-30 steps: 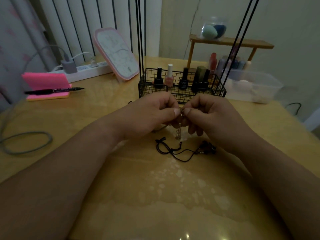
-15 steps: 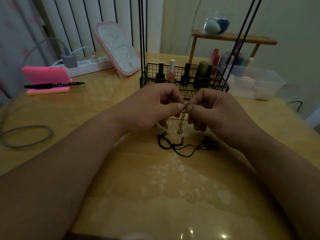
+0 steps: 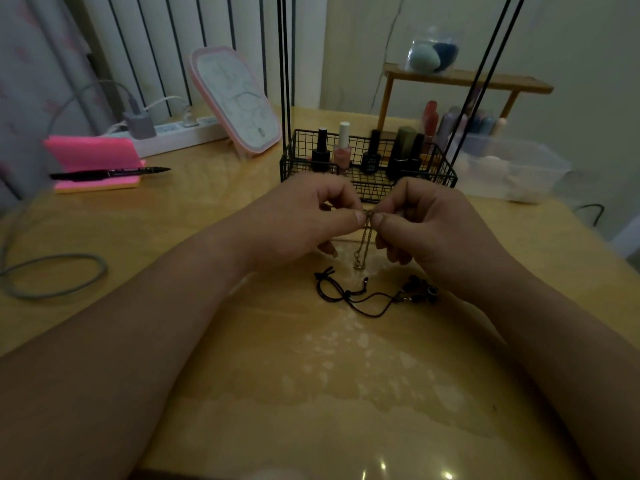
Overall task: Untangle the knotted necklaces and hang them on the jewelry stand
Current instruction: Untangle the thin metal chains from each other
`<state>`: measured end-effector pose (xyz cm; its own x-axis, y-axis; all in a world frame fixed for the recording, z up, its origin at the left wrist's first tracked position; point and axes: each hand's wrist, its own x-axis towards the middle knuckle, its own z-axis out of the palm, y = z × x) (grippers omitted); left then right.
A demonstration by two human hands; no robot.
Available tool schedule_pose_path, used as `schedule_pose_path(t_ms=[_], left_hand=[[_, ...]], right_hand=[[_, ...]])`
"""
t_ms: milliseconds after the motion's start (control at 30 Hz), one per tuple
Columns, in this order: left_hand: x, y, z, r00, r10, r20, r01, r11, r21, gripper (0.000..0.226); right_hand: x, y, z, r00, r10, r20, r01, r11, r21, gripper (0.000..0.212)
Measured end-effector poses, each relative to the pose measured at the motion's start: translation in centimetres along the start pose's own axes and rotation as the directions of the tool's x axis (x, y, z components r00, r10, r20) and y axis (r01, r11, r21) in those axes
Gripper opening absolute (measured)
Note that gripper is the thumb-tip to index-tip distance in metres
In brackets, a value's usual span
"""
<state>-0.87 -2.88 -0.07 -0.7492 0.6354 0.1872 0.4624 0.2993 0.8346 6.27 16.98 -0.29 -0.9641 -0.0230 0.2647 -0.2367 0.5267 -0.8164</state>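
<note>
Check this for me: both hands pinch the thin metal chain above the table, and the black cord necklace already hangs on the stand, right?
Not quite. The head view shows the black cord necklace lying on the table, not hung up. The left hand and right hand do pinch the metal chain above the table.

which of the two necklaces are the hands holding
The thin metal chain necklace, pinched at its top between the left hand and right hand. The black cord necklace with dark beads lies on the wooden table.
</note>
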Motion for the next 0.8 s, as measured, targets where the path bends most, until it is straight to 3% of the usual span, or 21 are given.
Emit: schedule_pose_path(t_ms=[467, 800], left_hand=[[0.06, -0.17, -0.2, 0.999, -0.033, 0.016, 0.034, 0.998, -0.061, 0.008], [-0.03, 0.05, -0.1, 0.999, -0.048, 0.007, 0.047, 0.997, 0.061, 0.01]], right_hand=[[-0.1, 0.3, 0.35, 0.997, -0.076, 0.011, 0.076, 0.993, -0.09, 0.007], [-0.19, 0.13, 0.34, 0.997, -0.049, 0.051, 0.057, 0.987, -0.152, 0.008]])
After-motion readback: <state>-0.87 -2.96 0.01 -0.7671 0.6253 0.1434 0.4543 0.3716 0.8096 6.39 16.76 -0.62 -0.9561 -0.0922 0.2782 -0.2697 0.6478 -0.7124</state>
